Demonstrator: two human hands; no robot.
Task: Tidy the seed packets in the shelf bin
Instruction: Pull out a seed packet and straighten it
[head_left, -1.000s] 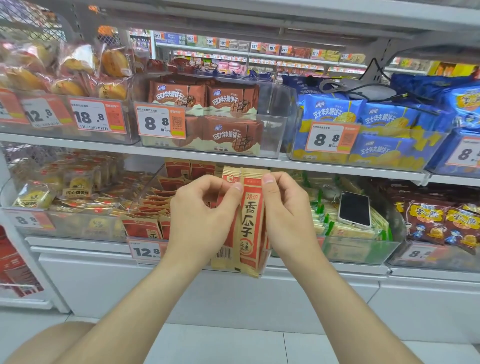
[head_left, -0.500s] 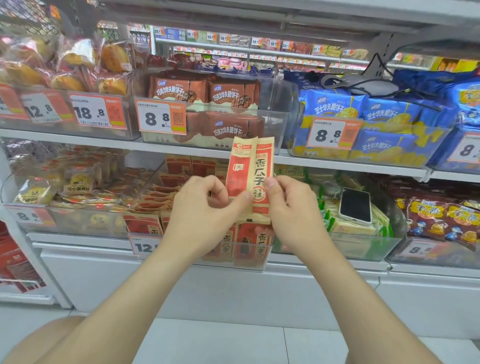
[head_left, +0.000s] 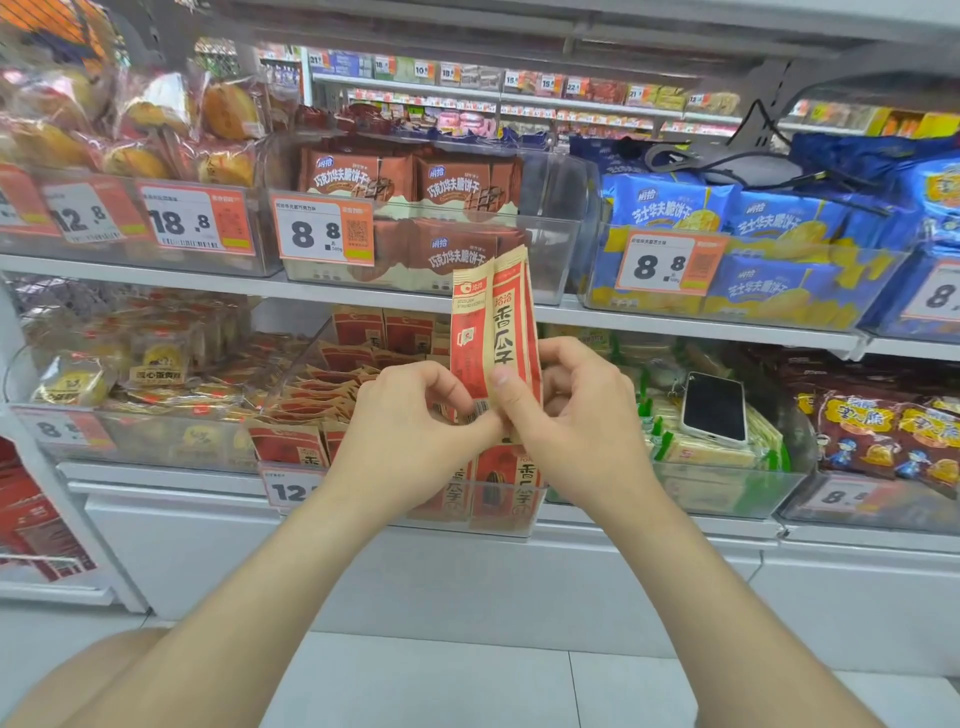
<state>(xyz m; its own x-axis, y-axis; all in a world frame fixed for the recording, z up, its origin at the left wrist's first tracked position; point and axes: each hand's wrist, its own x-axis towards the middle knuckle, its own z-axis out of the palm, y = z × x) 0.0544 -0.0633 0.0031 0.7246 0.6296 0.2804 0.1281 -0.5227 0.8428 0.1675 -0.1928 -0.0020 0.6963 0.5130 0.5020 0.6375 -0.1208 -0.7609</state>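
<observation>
Shelf bin just below; left hand and right hand grips pinch seed packets at bottom end, long axis near-vertical, tops up.

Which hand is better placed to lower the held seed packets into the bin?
Probably the right hand: its thumb and fingers clamp the seed packets front and back, above the upright front row in the bin. The left hand only pinches their lower corner.
</observation>
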